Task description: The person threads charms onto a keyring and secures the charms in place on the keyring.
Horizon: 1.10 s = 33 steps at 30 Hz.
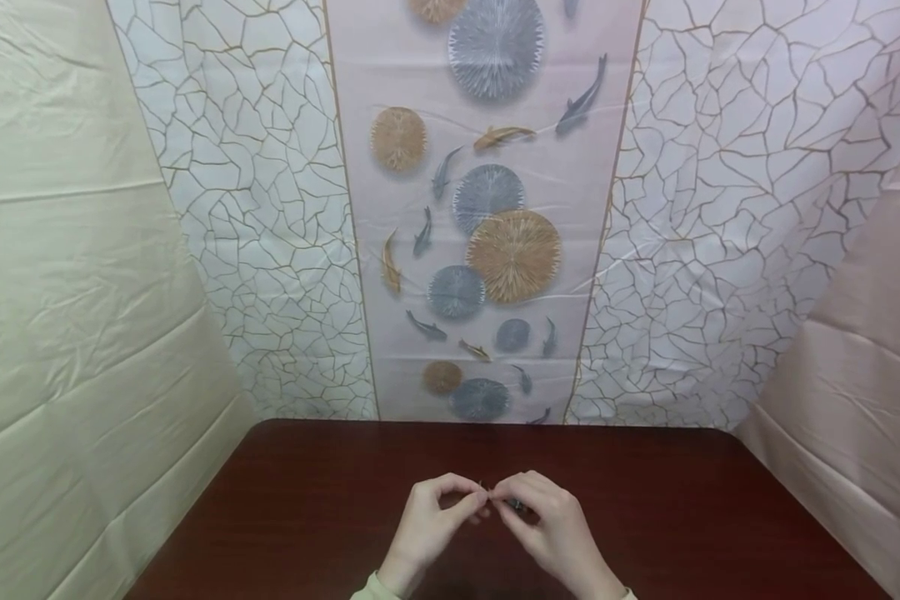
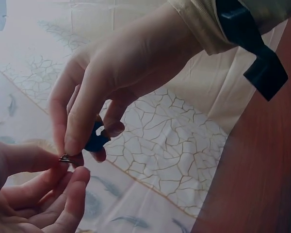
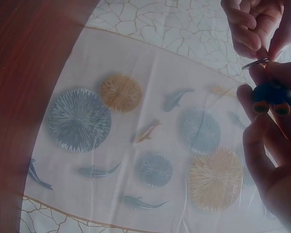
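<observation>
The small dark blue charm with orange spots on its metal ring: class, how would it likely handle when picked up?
The small dark blue charm with orange spots is probably light: fingertips alone hold it. Its thin metal ring looks stiff and perhaps slippery, as both hands pinch it.

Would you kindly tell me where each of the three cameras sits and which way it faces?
Head: worn high, looking forward and down at the table; both hands and sleeve cuffs show.
Left wrist: looks along the left hand at the right hand pinching a metal ring.
Right wrist: looks past the right hand's grip on a dark blue charm toward the patterned backdrop.
Both wrist views share ring and charm.
</observation>
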Available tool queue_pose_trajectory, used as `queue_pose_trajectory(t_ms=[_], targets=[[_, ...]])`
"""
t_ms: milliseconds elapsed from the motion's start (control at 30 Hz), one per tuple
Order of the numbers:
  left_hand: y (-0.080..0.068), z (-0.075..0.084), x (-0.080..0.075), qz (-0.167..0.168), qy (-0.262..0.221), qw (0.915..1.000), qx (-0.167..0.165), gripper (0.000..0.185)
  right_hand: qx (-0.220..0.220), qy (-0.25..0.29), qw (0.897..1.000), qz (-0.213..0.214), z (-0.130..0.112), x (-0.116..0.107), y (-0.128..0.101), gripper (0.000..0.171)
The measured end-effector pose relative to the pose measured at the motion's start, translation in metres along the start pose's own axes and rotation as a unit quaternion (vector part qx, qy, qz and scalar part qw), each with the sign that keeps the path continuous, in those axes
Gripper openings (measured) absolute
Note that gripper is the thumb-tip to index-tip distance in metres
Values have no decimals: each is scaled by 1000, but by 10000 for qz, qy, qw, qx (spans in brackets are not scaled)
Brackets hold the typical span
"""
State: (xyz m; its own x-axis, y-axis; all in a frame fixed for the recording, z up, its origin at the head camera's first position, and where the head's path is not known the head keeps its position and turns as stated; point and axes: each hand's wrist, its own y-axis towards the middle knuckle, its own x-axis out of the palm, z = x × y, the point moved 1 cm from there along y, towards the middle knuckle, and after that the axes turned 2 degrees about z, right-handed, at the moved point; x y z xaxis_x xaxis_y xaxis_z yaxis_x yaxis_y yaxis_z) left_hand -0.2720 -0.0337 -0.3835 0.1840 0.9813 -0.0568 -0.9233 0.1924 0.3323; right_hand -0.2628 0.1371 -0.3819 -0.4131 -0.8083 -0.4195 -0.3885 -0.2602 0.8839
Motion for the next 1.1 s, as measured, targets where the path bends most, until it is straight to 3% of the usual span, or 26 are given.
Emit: queue_pose_trajectory(t_ms=[233, 500, 767, 1000, 1100], targets=[[2, -2, 2, 169, -427, 9985, -306, 22, 232, -59, 9997, -22, -2, 1, 0, 30], [4, 0, 1, -139, -630, 9952, -736, 27, 794, 94, 9968, 6, -2, 6, 0, 18], [4, 2, 0, -181, -705, 9948, -716, 28, 1089, 367, 9933, -80, -3, 6, 0, 19], [3, 3, 0, -360, -1206, 9882, -875, 17, 1025, 344, 9941, 66, -6, 3, 2, 23], [2, 5, 1, -370, -1201, 9877, -925, 18, 839, 316, 9959, 131, -6, 2, 3, 23]])
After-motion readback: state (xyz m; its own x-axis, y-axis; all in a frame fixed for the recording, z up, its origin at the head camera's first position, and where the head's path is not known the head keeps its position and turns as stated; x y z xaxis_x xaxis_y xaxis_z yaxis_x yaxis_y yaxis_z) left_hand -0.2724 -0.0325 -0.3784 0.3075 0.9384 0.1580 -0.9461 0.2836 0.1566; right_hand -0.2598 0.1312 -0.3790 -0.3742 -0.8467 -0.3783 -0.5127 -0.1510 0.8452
